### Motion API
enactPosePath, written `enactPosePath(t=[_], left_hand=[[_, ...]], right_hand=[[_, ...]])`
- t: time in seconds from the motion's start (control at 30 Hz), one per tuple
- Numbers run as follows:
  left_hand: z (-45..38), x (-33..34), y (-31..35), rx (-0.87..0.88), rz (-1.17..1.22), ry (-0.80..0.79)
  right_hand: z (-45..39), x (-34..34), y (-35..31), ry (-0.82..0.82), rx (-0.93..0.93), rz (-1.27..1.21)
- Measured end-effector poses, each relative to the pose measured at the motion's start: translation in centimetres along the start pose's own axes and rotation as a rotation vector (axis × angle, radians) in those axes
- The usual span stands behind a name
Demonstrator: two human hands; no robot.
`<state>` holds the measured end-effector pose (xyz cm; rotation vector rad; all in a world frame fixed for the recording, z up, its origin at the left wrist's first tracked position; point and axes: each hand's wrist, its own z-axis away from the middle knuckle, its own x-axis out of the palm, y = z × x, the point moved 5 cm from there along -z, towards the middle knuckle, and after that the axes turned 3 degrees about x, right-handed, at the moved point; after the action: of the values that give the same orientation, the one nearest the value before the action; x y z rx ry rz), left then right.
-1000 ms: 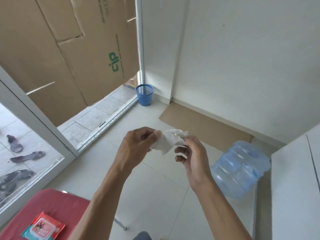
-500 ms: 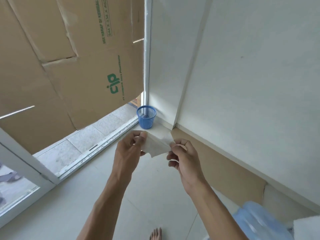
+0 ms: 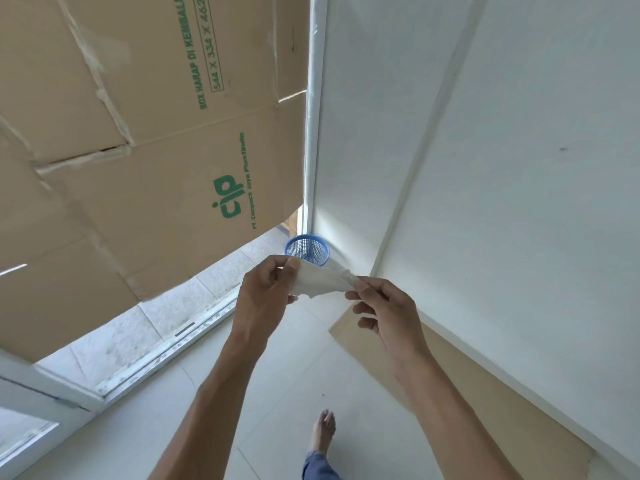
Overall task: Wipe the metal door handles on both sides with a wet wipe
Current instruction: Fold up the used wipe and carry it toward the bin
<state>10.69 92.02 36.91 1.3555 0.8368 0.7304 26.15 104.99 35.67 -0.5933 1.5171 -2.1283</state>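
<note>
A white wet wipe [image 3: 320, 280] is stretched between both my hands in front of me, at the middle of the head view. My left hand [image 3: 265, 296] pinches its left end between thumb and fingers. My right hand [image 3: 384, 308] pinches its right end with thumb and forefinger, the other fingers loosely curled. No metal door handle is in view.
A blue mesh wastebasket [image 3: 306, 249] stands in the corner on the floor, just beyond the wipe. Flattened cardboard [image 3: 138, 150] covers the glass on the left above a sliding-door track [image 3: 166, 344]. White walls [image 3: 519, 168] rise on the right, with brown cardboard [image 3: 450, 368] along the skirting. My bare foot [image 3: 323, 429] is below.
The view has tilted up and moved toward the corner; the red table, wipe packet and water jug have left the frame. Both hands have pulled the wipe wider apart.
</note>
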Motion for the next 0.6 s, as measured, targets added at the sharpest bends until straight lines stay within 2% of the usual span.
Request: enactPosePath(t=[0.13, 0.33, 0.47, 0.6], left_hand=[[-6.6, 3.2, -0.6, -0.024, -0.082, -0.03], [-15.2, 8.0, -1.7, -0.141, -0.073, -0.103], [-20.3, 9.5, -3.2, -0.277, -0.08, -0.115], [-26.6, 11.3, -4.0, -0.316, -0.066, -0.163]], right_hand=[[-7.8, 1.2, -1.7, -0.091, 0.022, 0.023], [-18.9, 4.0, -3.5, -0.251, 0.062, 0.241], [-25.2, 5.0, -3.3, -0.259, 0.083, 0.387], [-32.5, 5.1, -4.0, -0.19, 0.053, 0.455]])
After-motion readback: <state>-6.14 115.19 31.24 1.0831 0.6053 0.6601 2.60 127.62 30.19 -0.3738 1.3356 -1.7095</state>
